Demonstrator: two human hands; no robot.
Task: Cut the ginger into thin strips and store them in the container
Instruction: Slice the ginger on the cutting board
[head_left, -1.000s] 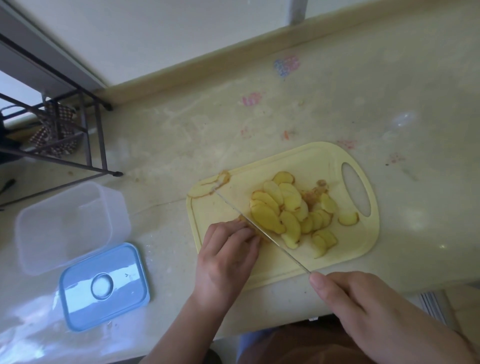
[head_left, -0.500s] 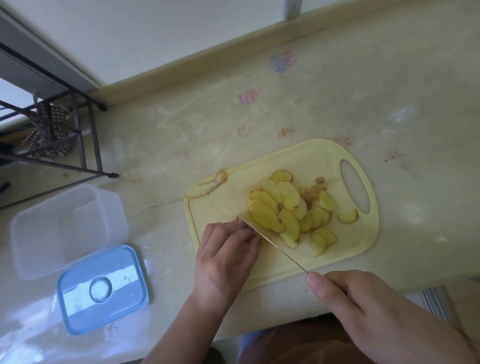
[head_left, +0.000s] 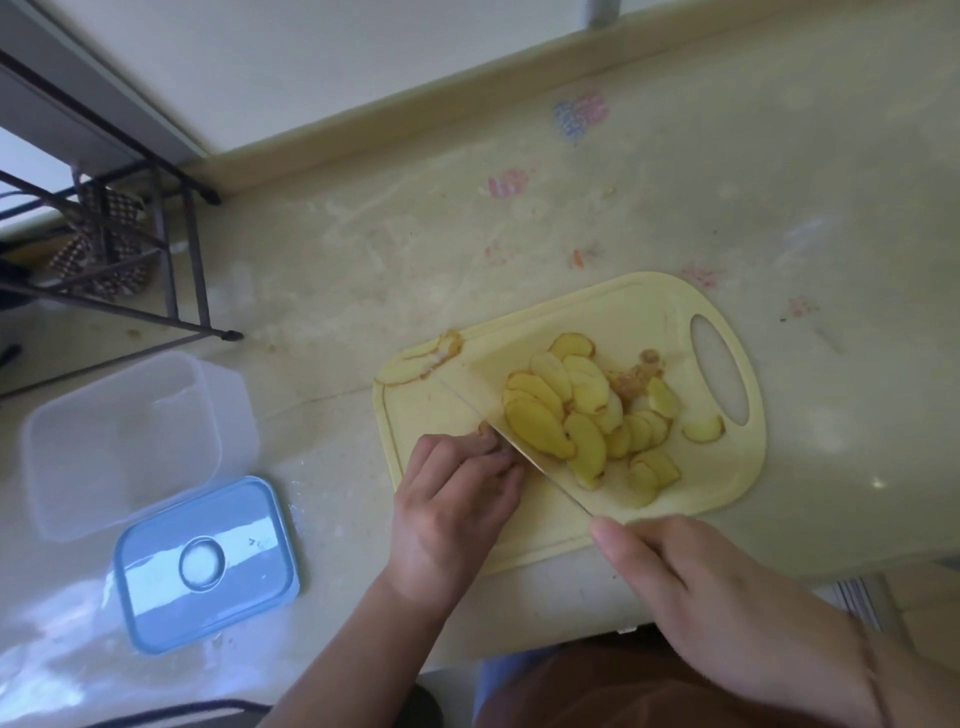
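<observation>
A yellow board (head_left: 415, 415) lies on the table (head_left: 363, 260), its handle hole at the right. The left hand (head_left: 457, 499) rests on the board's near left part, fingers curled down over a small piece of ginger (head_left: 484, 429), which is mostly hidden under the fingertips. The right hand (head_left: 727, 613) grips the handle of a knife (head_left: 519, 447), forefinger stretched along the top; the handle itself is hidden by the hand. The blade runs slantwise from that hand toward the board's far left corner, its flat just beside the left fingertips. Right of the blade lies a heap of ginger slices (head_left: 587, 415), overlapping, with one slice apart near the handle hole. Peel scraps (head_left: 421, 361) sit at the far left corner. Left of the board stands a clear open container (head_left: 130, 441), and its blue lid (head_left: 208, 564) lies flat just near of it.
</observation>
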